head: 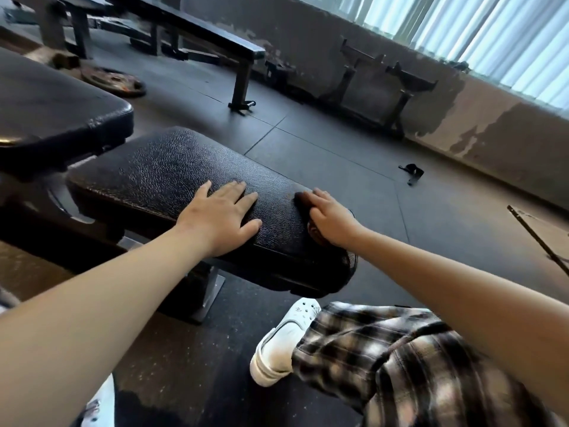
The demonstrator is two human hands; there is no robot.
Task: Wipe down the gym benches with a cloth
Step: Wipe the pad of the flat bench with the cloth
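Note:
A black padded bench seat [160, 167] with a pebbled cover lies in front of me. My left hand [220, 215] rests flat on its near part, fingers straight and spread. My right hand [331, 220] presses a dark cloth [303, 200] against the seat's right end; the fingers lie over the cloth and most of it is hidden under the hand. The bench's back pad [55, 112] rises at the left.
A second flat bench [197, 29] stands farther back on the dark rubber floor. A weight plate [114, 81] lies on the floor at the left, a small black object [411, 172] at the right. Metal racks [388, 81] stand along the wall under a window. My leg and white shoe [283, 340] are below.

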